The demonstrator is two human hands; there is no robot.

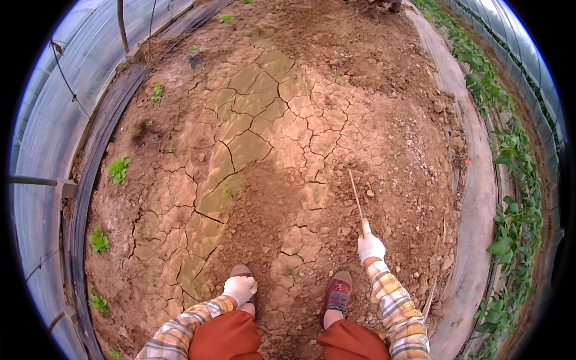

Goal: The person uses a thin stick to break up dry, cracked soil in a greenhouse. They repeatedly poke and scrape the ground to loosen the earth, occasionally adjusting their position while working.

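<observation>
My right hand [371, 246], in a white glove, is closed around a thin wooden stick [355, 193] that reaches forward over the soil, its far end by loose clods. My left hand [240, 289], gloved in white too, is curled above my left shoe near my knee; no object shows in it. Between and ahead of my feet lies cracked reddish-brown soil [315, 130], with a darker crumbled patch [265, 202] in front of my left shoe.
Small green seedlings [119, 170] stand in a row on the left, beside black plastic sheeting [103, 135] and a clear film wall [49, 135]. A pale plastic-covered strip [479, 193] and leafy vines [517, 216] run along the right. Something dark, partly cut off, is at the top right.
</observation>
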